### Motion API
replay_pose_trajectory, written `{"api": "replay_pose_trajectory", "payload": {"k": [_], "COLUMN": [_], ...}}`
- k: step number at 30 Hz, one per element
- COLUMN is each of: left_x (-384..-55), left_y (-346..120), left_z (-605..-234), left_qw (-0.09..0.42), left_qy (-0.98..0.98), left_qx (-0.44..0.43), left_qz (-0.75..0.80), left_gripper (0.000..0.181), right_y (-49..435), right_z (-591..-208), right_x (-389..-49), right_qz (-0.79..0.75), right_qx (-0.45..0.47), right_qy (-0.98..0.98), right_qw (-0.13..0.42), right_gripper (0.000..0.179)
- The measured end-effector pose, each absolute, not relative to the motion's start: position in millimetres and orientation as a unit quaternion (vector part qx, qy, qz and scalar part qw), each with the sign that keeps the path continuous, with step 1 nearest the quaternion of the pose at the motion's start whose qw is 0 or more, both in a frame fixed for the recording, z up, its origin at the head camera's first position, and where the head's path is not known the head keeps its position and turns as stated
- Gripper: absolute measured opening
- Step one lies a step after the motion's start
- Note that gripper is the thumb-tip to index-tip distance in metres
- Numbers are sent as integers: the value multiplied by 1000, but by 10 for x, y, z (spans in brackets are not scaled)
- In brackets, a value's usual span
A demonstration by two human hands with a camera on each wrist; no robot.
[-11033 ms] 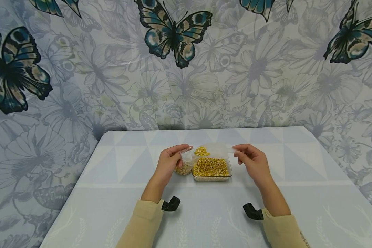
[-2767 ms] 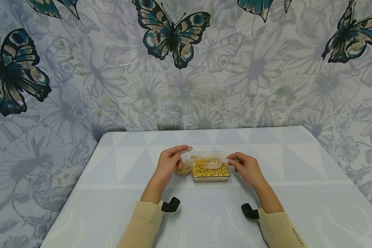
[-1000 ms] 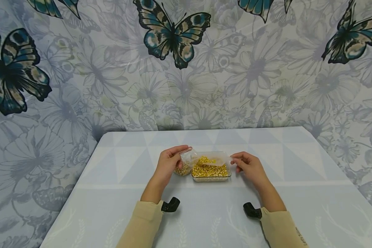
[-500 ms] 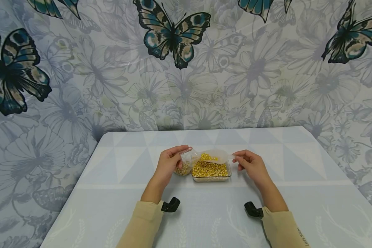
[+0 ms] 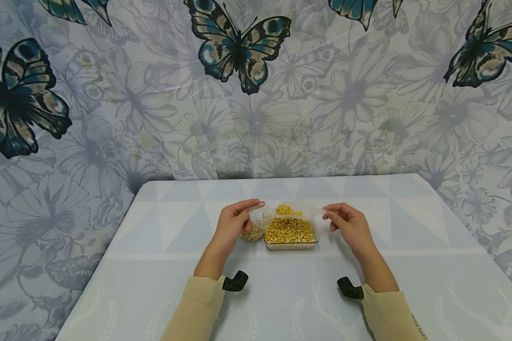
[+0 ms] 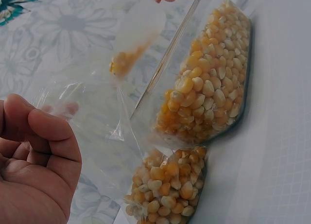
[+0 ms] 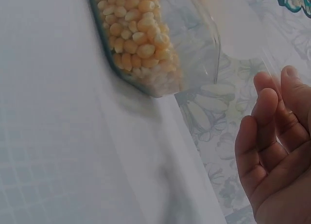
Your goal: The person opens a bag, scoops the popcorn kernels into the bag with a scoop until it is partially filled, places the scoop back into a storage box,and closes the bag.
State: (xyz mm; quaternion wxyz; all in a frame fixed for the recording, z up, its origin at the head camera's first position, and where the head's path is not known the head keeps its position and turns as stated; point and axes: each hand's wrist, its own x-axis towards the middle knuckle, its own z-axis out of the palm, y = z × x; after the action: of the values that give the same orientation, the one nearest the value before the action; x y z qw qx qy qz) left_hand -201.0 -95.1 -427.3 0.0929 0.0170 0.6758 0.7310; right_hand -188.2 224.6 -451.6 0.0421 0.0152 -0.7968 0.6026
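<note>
My left hand [image 5: 229, 227] pinches the rim of a clear plastic bag [image 6: 99, 131], holding its mouth apart. Corn kernels [image 6: 167, 185] fill the bag's bottom, which rests on the table left of a clear rectangular container [image 5: 292, 246]. Dried corn [image 6: 214, 78] lies heaped in that container. Between thumb and fingers, my right hand [image 5: 353, 225] grips the handle of a translucent scoop [image 6: 143, 22]. The scoop is raised above the container, its bowl toward the bag's mouth, with several yellow kernels [image 5: 288, 210] in it. In the right wrist view the handle is partly hidden by fingers.
The pale patterned table [image 5: 290, 293] stands against a butterfly-and-flower backdrop [image 5: 345, 118]. A black wrist mount [image 5: 235, 281] sticks out from the left sleeve, another mount [image 5: 350, 288] from the right sleeve.
From lying low over the container's corn, the scoop has risen with kernels in it. My right hand has moved up and slightly right. The left hand and bag have stayed put.
</note>
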Motion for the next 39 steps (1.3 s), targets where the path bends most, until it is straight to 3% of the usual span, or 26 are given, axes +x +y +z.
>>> {"api": "replay_pose_trajectory", "payload": {"k": [13,39], "left_x": [-2017,-2005], "left_y": [-944,-946], "left_z": [-4271,-4275], "left_qw": [94,101], "left_qy": [676,670], "left_qx": [16,26], "left_qz": [731,735], "left_gripper": [41,41], "right_y": [2210,2085], "right_z": [-4331,-4197], "right_x": [-1825,-1762], "right_qz": [601,562], "right_qx": [26,70], "right_qy": [-794,-818], "right_qw": [85,100], "right_gripper": [30,22]}}
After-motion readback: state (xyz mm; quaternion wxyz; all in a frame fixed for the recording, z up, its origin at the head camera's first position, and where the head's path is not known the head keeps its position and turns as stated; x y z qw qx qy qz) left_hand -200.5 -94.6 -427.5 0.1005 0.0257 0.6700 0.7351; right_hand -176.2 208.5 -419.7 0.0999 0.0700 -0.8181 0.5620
